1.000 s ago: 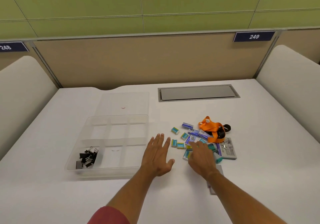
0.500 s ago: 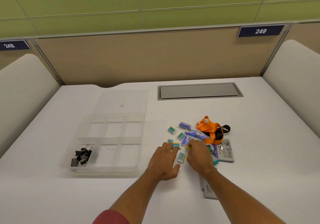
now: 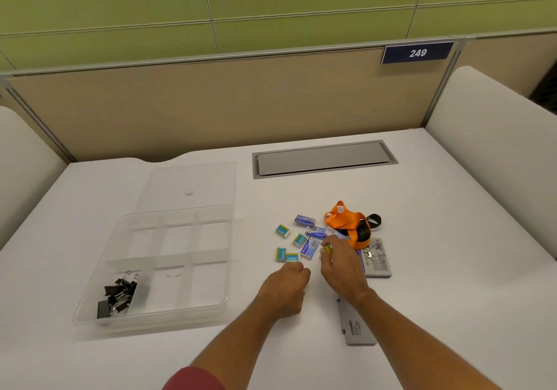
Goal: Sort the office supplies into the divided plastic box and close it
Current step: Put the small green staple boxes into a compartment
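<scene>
The clear divided box [image 3: 90, 314] stands open at the left, with black binder clips [image 3: 116, 294] in its near-left compartment. Its lid [image 3: 187, 184] lies flat behind it. Several small teal boxes [image 3: 282, 231] and blue boxes [image 3: 304, 220] are scattered at the table's middle. My left hand [image 3: 286, 287] sits just below them with its fingers curled in, seemingly round a small teal box that is hidden. My right hand [image 3: 340, 266] pinches a small yellow-teal box [image 3: 328, 249] at the pile's right side.
An orange lanyard [image 3: 343, 218] with a black clip lies heaped behind my right hand. A grey printed pack [image 3: 378, 258] lies right of it, and a grey case [image 3: 357, 326] lies under my right forearm. A grey cable hatch [image 3: 322, 157] is set into the table at the back.
My left hand slid right from beside the divided box to the pile and curled its fingers over a small teal box. My right hand's fingers closed on a small box.
</scene>
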Motion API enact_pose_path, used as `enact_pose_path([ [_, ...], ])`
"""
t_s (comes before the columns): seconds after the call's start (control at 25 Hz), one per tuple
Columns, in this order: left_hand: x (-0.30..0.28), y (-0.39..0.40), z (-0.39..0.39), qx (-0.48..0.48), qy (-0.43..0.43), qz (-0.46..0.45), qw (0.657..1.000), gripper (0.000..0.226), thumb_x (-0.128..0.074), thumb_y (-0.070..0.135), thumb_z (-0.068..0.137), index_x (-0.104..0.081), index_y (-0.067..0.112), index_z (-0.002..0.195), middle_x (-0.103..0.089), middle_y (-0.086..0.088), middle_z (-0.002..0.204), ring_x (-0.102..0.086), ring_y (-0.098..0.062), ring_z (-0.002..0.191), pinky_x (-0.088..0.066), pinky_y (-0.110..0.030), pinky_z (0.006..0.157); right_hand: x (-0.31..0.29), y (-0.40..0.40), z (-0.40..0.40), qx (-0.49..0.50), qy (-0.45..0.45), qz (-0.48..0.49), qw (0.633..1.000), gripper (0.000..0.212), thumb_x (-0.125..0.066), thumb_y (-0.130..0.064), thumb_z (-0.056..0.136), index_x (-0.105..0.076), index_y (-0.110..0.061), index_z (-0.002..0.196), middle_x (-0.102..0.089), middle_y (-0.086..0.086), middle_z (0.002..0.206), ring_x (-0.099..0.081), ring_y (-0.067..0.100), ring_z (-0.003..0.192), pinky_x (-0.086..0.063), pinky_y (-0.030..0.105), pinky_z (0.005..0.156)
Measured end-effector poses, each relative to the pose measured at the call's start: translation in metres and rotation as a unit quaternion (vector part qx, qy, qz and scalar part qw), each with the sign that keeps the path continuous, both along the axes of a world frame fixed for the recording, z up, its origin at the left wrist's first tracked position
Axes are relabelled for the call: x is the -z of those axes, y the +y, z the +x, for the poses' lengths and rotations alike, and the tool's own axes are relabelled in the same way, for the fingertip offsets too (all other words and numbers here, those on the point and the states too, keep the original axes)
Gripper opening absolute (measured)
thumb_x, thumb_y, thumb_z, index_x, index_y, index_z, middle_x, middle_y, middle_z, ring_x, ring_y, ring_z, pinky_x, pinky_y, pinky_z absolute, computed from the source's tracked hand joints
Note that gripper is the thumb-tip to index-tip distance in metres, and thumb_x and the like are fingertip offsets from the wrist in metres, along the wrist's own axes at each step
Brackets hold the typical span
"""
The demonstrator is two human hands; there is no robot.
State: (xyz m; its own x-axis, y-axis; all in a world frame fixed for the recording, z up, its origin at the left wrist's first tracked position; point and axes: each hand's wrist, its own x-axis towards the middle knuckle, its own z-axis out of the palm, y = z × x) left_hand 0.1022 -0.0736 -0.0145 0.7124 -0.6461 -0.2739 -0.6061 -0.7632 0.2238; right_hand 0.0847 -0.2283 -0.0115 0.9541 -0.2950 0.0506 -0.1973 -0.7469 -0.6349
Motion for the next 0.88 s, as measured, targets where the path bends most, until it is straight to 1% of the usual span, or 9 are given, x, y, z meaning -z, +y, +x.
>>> enact_pose_path([
  [0.08,0.001,0.006,0.003,-0.008,0.004,-0.007,1.000,0.028,-0.050,0.014,0.089,-0.050,0.010,0.117,-0.053,-0.013,0.119,-0.051,-0.030,0.111,-0.049,-0.041,0.088,0.000,0.007,0.003,-0.012,-0.002,-0.004,1.000,0.011,-0.053,-0.016,0.091,-0.055,-0.015,0.102,-0.059,0.004,0.103,-0.052,0.016,0.093,-0.047,0.033,0.077],
  [0.16,-0.001,0.013,0.007,-0.033,0.007,-0.024,0.999,0.034,-0.049,0.014,0.088,-0.051,0.009,0.121,-0.054,-0.015,0.121,-0.050,-0.031,0.112,-0.046,-0.039,0.091,0.000,0.012,0.006,-0.027,0.003,0.003,1.000,0.010,-0.055,-0.013,0.088,-0.054,-0.014,0.097,-0.056,0.004,0.101,-0.050,0.017,0.092,-0.045,0.031,0.075],
  [0.28,-0.006,0.024,0.017,-0.071,-0.028,-0.035,0.996,0.033,-0.044,0.017,0.089,-0.054,0.006,0.119,-0.058,-0.017,0.115,-0.050,-0.031,0.104,-0.043,-0.038,0.085,-0.002,0.024,0.014,-0.051,0.023,0.004,0.998,0.007,-0.053,-0.012,0.087,-0.055,-0.015,0.093,-0.053,0.006,0.101,-0.050,0.016,0.088,-0.043,0.027,0.071],
  [0.4,-0.010,0.037,0.027,-0.078,-0.075,-0.045,0.993,0.030,-0.035,0.015,0.096,-0.055,0.004,0.115,-0.061,-0.016,0.107,-0.051,-0.031,0.096,-0.041,-0.037,0.081,-0.002,0.037,0.020,-0.082,0.062,-0.025,0.994,0.008,-0.048,-0.018,0.092,-0.055,-0.015,0.092,-0.058,0.006,0.101,-0.051,0.014,0.088,-0.045,0.026,0.072],
  [0.52,-0.012,0.047,0.037,-0.102,-0.055,-0.059,0.992,0.026,-0.031,0.014,0.098,-0.050,0.007,0.114,-0.057,-0.015,0.107,-0.050,-0.030,0.095,-0.038,-0.036,0.081,-0.005,0.048,0.026,-0.082,0.096,-0.062,0.990,0.010,-0.050,-0.028,0.091,-0.051,-0.018,0.092,-0.060,0.003,0.096,-0.054,0.013,0.086,-0.049,0.027,0.071],
  [0.64,-0.011,0.051,0.045,-0.139,-0.022,-0.061,0.988,0.028,-0.035,0.001,0.091,-0.048,0.009,0.114,-0.055,-0.014,0.109,-0.054,-0.030,0.093,-0.046,-0.040,0.079,-0.007,0.053,0.031,-0.091,0.133,-0.105,0.981,0.019,-0.048,-0.034,0.093,-0.049,-0.020,0.105,-0.065,0.003,0.102,-0.058,0.015,0.086,-0.050,0.029,0.071],
  [0.72,-0.010,0.051,0.049,-0.159,-0.001,-0.067,0.985,0.037,-0.037,-0.005,0.087,-0.047,0.011,0.119,-0.053,-0.012,0.113,-0.056,-0.030,0.097,-0.049,-0.040,0.080,-0.007,0.054,0.034,-0.113,0.169,-0.127,0.971,0.033,-0.049,-0.036,0.094,-0.044,-0.022,0.122,-0.064,0.006,0.114,-0.061,0.021,0.097,-0.052,0.034,0.078],
  [0.8,-0.009,0.051,0.053,-0.166,0.012,-0.076,0.983,0.048,-0.038,-0.008,0.084,-0.045,0.013,0.127,-0.052,-0.011,0.117,-0.055,-0.029,0.104,-0.049,-0.039,0.085,-0.005,0.053,0.036,-0.136,0.208,-0.158,0.956,0.050,-0.051,-0.043,0.092,-0.038,-0.021,0.136,-0.059,0.008,0.125,-0.058,0.025,0.108,-0.049,0.036,0.084],
  [0.88,-0.007,0.049,0.056,-0.168,0.020,-0.084,0.982,0.055,-0.040,-0.008,0.083,-0.041,0.014,0.134,-0.051,-0.010,0.121,-0.053,-0.027,0.108,-0.048,-0.036,0.088,0.000,0.052,0.036,-0.148,0.228,-0.172,0.947,0.053,-0.051,-0.047,0.092,-0.039,-0.018,0.135,-0.058,0.008,0.126,-0.057,0.025,0.109,-0.048,0.036,0.085],
])
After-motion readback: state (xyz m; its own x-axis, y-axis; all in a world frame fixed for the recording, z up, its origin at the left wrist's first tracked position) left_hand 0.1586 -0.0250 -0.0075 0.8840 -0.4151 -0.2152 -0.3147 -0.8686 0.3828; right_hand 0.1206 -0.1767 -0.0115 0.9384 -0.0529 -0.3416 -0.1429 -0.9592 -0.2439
